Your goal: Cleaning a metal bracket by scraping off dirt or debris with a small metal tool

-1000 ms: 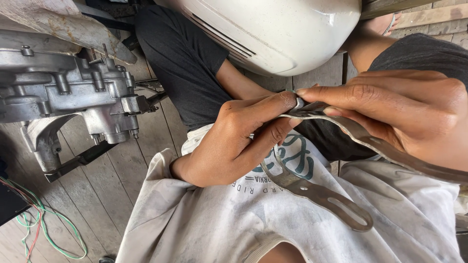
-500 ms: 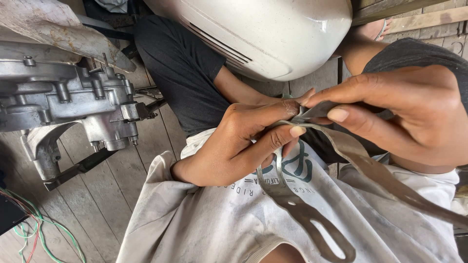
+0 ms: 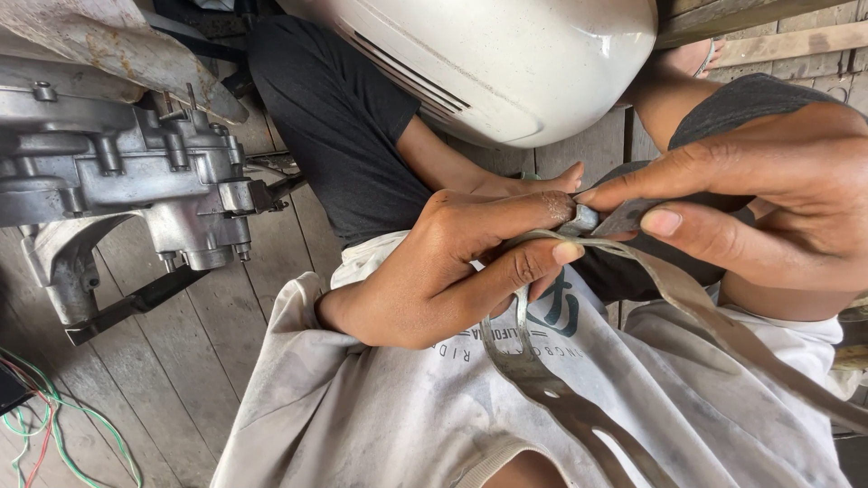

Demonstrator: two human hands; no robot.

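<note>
My left hand [image 3: 434, 271] is in the middle of the view and pinches a thin grey metal gasket [image 3: 551, 389] between thumb and forefinger. The gasket's slotted loop hangs down over my pale printed shirt [image 3: 362, 425]. My right hand [image 3: 768, 199] comes in from the right. Its thumb and fingers press a small flat grey piece [image 3: 624, 217] against the gasket's upper bend, right beside my left fingertips. A long strip of the gasket [image 3: 750, 343] runs off to the lower right under my right hand.
A grey cast engine case [image 3: 136, 172] stands at the left on a wooden plank floor [image 3: 181, 370]. A white rounded body panel [image 3: 506, 63] is above. A person in a black shirt [image 3: 344, 117] sits behind it. Coloured wires [image 3: 45, 425] lie at the lower left.
Both hands have sunk a little in the view. The gasket has been fed through the fingers, so its slotted end now hangs lower over my shirt.
</note>
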